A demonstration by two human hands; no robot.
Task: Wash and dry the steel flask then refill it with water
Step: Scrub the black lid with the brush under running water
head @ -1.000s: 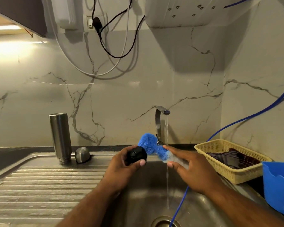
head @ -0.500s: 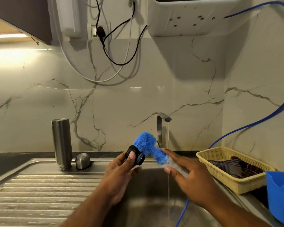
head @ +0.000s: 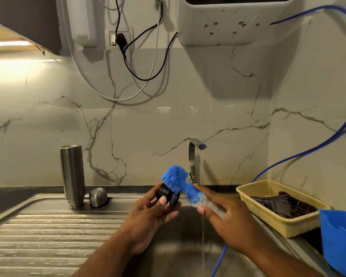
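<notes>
My left hand [head: 148, 218] pinches a small black lid [head: 167, 194], probably the flask's stopper, between thumb and fingertips over the sink [head: 178, 256]. My right hand [head: 228, 216] grips the grey handle of a blue brush [head: 176, 176], whose bristles press against the lid. Just behind, water runs from the tap [head: 195, 154] past my right fingers. To the left, the steel flask [head: 72, 174] stands on the sink's back ledge, a steel cap [head: 98, 196] beside it. On the counter to the right sits a yellow basket [head: 278, 222].
</notes>
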